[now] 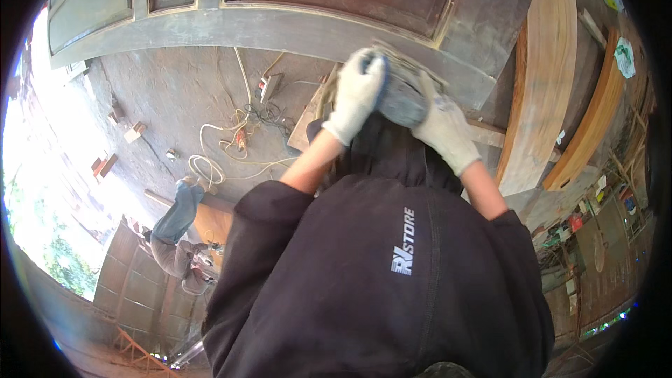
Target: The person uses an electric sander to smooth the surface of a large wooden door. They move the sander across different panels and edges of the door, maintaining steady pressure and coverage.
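Observation:
My left hand (pixel 357 98), in a white glove with a dark blue palm, has its fingers curled at the left side of a grey, rounded, cloth-like bundle (pixel 404 99). On the bundle's right side, my gloved right hand (pixel 446 131) grips with its fingers partly hidden. Ragged beige edges show along the top of the bundle; its exact kind is unclear. Both hands are close to my body, at the near edge of a large panelled wooden door (pixel 294 31). The door has a greyish frame and reddish-brown panels.
Curved wooden boards (pixel 542 77) lie to the right. Tangled cables (pixel 241 133) and a power strip (pixel 269 87) are on the concrete floor at left. Wood blocks (pixel 105 166) lie farther left. Another person (pixel 175 238) bends over a brown board (pixel 212 227) at lower left.

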Available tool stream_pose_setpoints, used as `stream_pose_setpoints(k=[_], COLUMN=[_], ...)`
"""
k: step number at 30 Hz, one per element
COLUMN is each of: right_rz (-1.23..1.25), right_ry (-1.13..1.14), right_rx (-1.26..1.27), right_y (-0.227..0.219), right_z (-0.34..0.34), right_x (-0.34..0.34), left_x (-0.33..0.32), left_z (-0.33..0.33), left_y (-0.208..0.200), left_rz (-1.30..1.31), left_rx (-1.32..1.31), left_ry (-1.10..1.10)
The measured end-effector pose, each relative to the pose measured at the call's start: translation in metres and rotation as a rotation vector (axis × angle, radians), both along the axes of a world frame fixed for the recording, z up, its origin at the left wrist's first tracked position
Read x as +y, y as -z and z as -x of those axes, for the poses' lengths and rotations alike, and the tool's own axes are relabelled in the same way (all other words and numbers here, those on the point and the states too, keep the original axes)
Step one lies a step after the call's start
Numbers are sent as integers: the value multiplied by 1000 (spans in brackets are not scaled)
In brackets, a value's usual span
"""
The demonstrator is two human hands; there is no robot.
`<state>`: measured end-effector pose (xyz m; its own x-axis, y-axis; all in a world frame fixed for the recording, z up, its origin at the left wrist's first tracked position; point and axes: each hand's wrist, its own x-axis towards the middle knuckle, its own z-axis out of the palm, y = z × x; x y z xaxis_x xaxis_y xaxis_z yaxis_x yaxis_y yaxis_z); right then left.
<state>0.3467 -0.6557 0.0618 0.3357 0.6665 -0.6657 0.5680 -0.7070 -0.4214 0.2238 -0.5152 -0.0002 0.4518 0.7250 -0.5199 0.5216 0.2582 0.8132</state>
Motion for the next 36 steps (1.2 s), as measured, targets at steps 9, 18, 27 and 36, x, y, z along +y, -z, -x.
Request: stream_pose_setpoints(k=[9,18,27,36], right_rz=[16,11,-199,-278], right_ry=[-41,38,-120,-141], right_rx=[71,-119,139,73], right_y=[12,20,28,23], right_z=[15,-31,44,19], right_x=[49,-50,160,82], left_x=[45,-27,166,107], left_z=[23,-51,87,57], left_y=[5,-7,34,31], left_rz=[62,93,50,-111], left_rx=[2,50,-118,-84], left_ry=[-86,175,-173,-37])
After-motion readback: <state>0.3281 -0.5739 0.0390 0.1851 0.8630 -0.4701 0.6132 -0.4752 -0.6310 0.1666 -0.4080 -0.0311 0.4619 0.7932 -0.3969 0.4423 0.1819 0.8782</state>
